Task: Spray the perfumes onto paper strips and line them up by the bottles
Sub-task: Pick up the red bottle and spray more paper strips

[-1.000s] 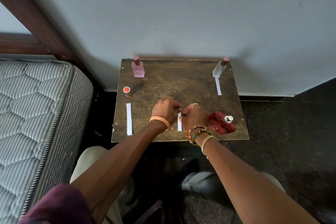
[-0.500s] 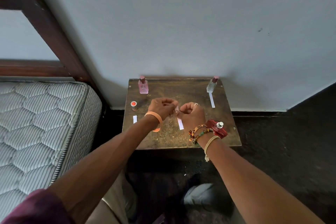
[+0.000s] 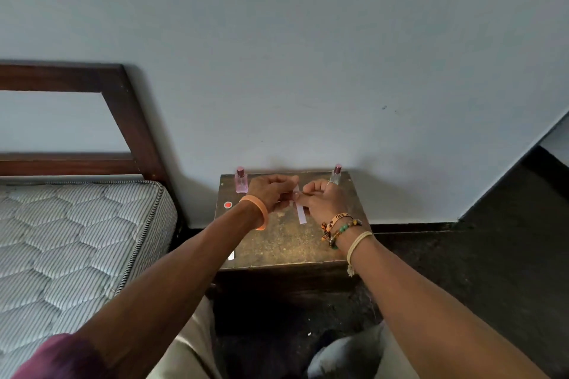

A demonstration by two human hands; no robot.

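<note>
My left hand (image 3: 270,191) and my right hand (image 3: 323,198) meet above the middle of the small brown table (image 3: 286,243). Both pinch a white paper strip (image 3: 300,212) that hangs down between them. A pink perfume bottle (image 3: 241,180) stands at the table's back left corner. A clear bottle with a dark cap (image 3: 336,174) stands at the back right, partly behind my right hand. A small red-topped item (image 3: 228,204) sits near the left edge. The end of another strip (image 3: 231,255) shows under my left forearm. The red bottle is hidden.
A mattress (image 3: 77,240) with a dark wooden bed frame (image 3: 129,120) stands just left of the table. A pale wall (image 3: 308,55) rises right behind the table. Dark floor (image 3: 462,255) lies to the right and in front, where my knees show.
Both hands lifted the strip off the table and moved it toward the back. The camera tilted up, so the table sits lower and looks smaller, and the red bottle went out of sight.
</note>
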